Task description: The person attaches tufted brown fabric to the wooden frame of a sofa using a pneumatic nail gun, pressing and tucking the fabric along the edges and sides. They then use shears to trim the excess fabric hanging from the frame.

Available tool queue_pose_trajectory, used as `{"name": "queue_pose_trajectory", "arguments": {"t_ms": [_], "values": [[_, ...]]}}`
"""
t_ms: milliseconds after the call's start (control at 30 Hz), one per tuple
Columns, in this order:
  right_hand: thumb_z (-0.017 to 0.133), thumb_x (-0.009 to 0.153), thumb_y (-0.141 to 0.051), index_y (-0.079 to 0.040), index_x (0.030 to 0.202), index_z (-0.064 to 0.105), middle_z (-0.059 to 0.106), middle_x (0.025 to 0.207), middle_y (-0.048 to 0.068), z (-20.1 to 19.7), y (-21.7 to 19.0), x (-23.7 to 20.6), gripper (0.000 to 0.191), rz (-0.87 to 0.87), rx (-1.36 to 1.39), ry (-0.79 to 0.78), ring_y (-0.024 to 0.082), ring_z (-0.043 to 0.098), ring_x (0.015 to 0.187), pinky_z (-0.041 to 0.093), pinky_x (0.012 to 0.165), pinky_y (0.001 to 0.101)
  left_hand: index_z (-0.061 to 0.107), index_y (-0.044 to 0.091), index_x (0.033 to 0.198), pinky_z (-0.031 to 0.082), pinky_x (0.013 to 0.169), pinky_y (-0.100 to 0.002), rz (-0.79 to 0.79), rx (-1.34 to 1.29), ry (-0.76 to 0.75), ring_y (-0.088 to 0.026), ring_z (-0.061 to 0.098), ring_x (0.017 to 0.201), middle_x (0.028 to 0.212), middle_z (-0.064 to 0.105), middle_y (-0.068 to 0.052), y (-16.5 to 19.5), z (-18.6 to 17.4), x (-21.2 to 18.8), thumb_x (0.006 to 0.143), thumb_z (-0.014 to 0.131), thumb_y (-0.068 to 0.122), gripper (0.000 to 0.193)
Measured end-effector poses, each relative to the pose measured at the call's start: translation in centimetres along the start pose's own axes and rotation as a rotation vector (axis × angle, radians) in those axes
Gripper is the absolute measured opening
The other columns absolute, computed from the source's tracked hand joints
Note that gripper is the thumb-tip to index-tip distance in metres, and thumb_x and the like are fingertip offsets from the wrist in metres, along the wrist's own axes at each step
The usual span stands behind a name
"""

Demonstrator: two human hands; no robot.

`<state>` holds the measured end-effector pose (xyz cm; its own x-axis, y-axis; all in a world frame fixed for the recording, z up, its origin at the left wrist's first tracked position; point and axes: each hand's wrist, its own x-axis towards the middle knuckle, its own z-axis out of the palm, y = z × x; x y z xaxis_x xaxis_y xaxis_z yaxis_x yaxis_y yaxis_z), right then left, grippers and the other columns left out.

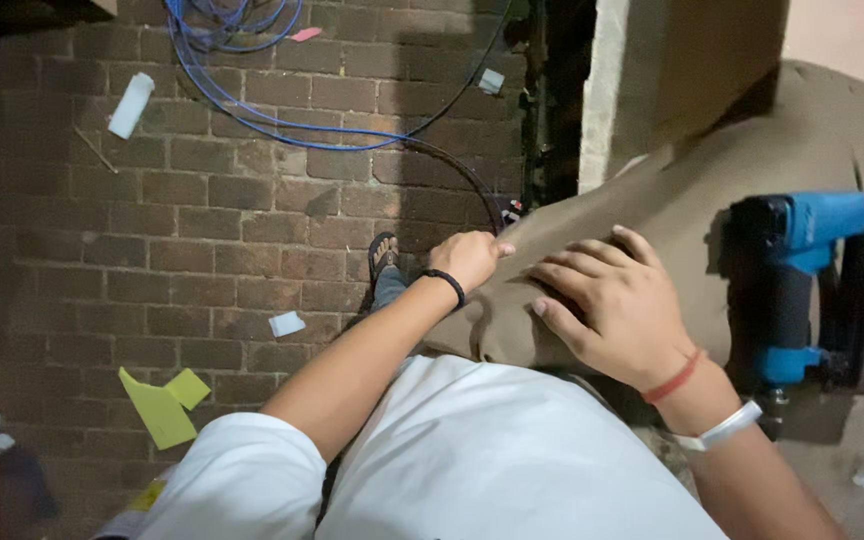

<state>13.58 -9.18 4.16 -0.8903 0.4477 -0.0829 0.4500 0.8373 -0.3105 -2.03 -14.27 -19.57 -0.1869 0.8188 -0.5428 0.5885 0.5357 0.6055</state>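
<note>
Brown upholstery fabric (752, 150) covers a padded piece of furniture on the right. My left hand (469, 257) is closed on the fabric's edge at the piece's left side, pinching it. My right hand (612, 305) lies flat on the fabric with fingers spread, pressing it down beside the left hand. A blue and black pneumatic staple gun (802, 290) rests on the fabric just right of my right hand, apart from it.
A brick floor (202, 250) lies to the left, littered with white scraps (132, 105), yellow-green foam pieces (162, 400) and a blue hose (242, 90) with a black cable. My sandalled foot (384, 265) stands near the furniture edge. A pale post (602, 90) rises behind.
</note>
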Motion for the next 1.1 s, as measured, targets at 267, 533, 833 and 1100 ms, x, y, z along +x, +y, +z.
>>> {"name": "queue_pose_trajectory", "arguments": {"t_ms": [267,533,833,1100], "values": [[0.085,0.09,-0.008,0.004,0.117,0.072,0.067,0.115,0.024,-1.9,5.3,-5.9,0.033,0.412,-0.415,0.481,0.037,0.062,0.115,0.052,0.099,0.0421,0.075,0.011,0.094,0.054,0.083,-0.056,0.064,-0.082,0.063,-0.041,0.07,0.098,0.098,0.074,-0.021,0.0,-1.0,-0.7,0.089,0.061,0.057,0.048],[0.08,0.093,-0.019,0.0,0.118,0.065,0.07,0.112,0.016,-0.8,12.3,-11.2,0.034,0.766,0.197,0.28,0.029,0.068,0.091,0.056,0.078,0.0435,0.071,0.011,0.1,0.055,0.08,-0.056,0.104,-0.115,0.109,-0.041,0.072,0.093,0.092,0.075,-0.02,0.1,-0.9,-1.5,0.094,0.057,0.056,0.047],[0.078,0.094,-0.021,-0.001,0.125,0.061,0.068,0.112,0.018,-1.3,15.9,-3.0,0.041,0.78,-0.055,-0.286,0.032,0.066,0.092,0.055,0.079,0.0457,0.069,0.01,0.107,0.056,0.079,-0.054,0.15,-0.173,0.031,-0.04,0.072,0.094,0.099,0.074,-0.02,-0.5,-0.8,-1.4,0.094,0.056,0.051,0.044],[0.077,0.094,-0.022,-0.001,0.131,0.057,0.066,0.112,0.02,1.0,15.5,8.2,0.047,0.664,-0.212,-0.801,0.034,0.065,0.094,0.054,0.08,0.0476,0.068,0.012,0.112,0.055,0.08,-0.053,0.13,-0.263,0.005,-0.04,0.071,0.095,0.101,0.075,-0.019,-1.4,0.6,-1.0,0.096,0.059,0.049,0.041]]}}
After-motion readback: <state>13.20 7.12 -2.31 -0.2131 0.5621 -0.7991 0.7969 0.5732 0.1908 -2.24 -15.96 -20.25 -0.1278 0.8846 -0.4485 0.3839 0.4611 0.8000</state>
